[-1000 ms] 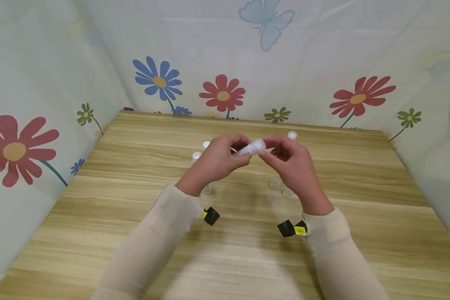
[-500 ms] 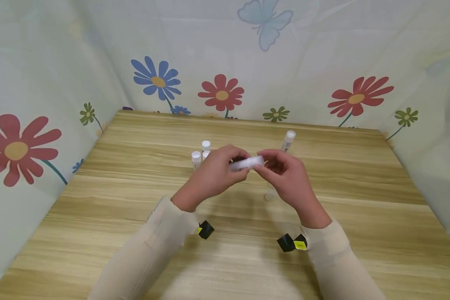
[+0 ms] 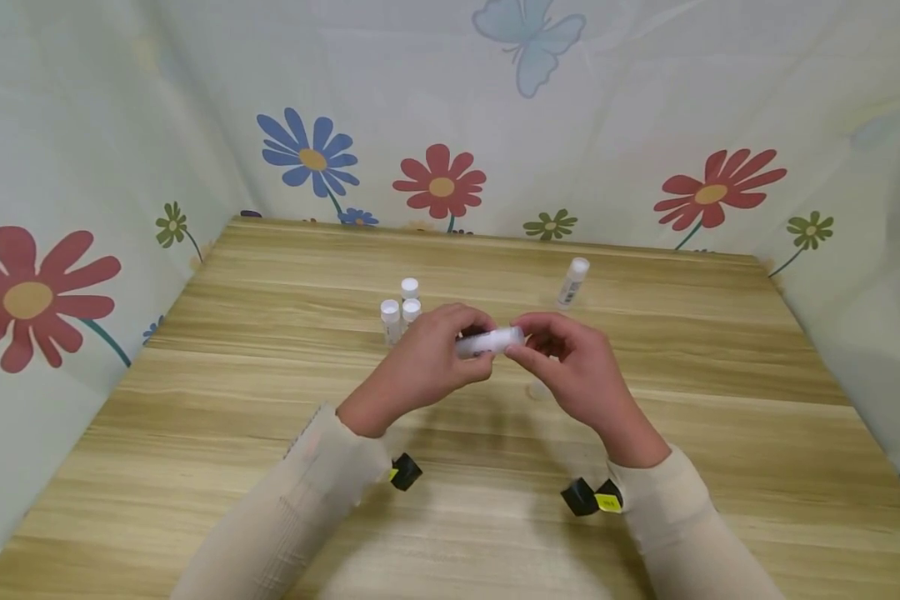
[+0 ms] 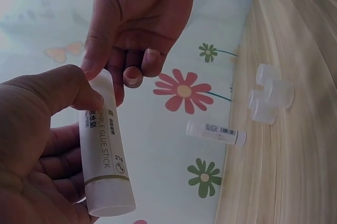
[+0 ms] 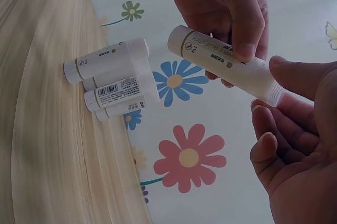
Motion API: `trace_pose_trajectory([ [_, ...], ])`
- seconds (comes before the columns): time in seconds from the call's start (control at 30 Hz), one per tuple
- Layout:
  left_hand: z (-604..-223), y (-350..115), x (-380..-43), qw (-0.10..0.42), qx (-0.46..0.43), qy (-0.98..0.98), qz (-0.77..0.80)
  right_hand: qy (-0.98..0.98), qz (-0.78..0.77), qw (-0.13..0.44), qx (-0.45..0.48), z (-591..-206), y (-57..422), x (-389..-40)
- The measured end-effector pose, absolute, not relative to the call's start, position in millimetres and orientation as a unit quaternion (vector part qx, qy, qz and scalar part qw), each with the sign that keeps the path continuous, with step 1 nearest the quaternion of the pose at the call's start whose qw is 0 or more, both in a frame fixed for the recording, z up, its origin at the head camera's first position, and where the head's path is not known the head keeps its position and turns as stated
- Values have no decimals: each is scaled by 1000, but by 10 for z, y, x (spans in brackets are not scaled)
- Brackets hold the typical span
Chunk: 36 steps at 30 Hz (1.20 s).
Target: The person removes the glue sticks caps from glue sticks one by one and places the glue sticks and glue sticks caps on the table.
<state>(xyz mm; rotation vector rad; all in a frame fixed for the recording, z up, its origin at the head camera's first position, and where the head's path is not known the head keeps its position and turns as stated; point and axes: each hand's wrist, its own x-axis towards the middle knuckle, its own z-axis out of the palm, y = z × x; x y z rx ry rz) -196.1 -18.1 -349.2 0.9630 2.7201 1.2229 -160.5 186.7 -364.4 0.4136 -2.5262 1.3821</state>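
Observation:
In the head view a white glue stick (image 3: 487, 342) lies roughly level above the table, between both hands. My left hand (image 3: 435, 350) grips it round the body; its printed label shows in the left wrist view, under the left thumb. My right hand (image 3: 573, 367) holds the translucent cap end (image 5: 269, 90) between thumb and forefinger, its other fingers loosely curled. The cap sits on the stick. Several more glue sticks (image 5: 108, 82) stand upright close together, left of the hands and partly hidden by my left hand in the head view.
Another glue stick (image 3: 573, 283) stands alone toward the back right of the wooden table (image 3: 690, 333). Several loose translucent caps (image 4: 276, 92) rest on the table, mostly hidden behind my right hand in the head view. A flowered curtain (image 3: 607, 125) rises behind the table.
Both hands have come down and nearer to me with the glue stick, which has turned more level. The lone glue stick at the back right has come into view from behind my right hand.

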Motion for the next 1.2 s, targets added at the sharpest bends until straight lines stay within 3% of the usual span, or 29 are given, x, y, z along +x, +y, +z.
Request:
trace_pose_trajectory([
  [0.33, -3467, -223, -1946, 42, 316, 862, 393, -859, 471, 118, 164, -3611, 1928, -1517],
  [0.67, -3534, -345, -1968, 80, 288, 848, 438, -860, 466, 161, 134, -3523, 2177, -1440],
  [0.9, -3607, -305, -1974, 80, 270, 845, 454, -902, 373, 169, 138, -3680, 2331, -1426],
  [1.2, -3836, -242, -1970, 74, 244, 841, 477, -953, 230, 115, 157, -3915, 2466, -1442],
])
